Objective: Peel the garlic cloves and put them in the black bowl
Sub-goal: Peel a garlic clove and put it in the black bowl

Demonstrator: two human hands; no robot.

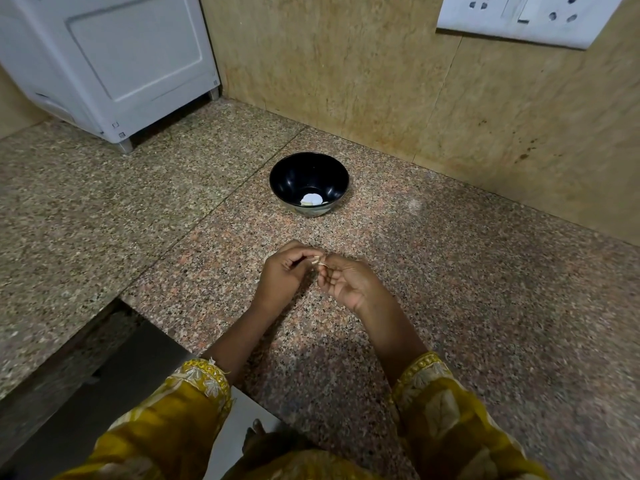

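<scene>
The black bowl stands on the granite counter near the wall, with a pale peeled garlic piece at its bottom. Closer to me, my left hand and my right hand meet over the counter, fingertips pinched on one small garlic clove with papery skin. Most of the clove is hidden by my fingers. Both hands are a hand's length in front of the bowl.
A white appliance stands at the back left on the counter. A tiled wall runs behind the bowl, with a white socket plate at the top right. The counter's edge drops off at the lower left.
</scene>
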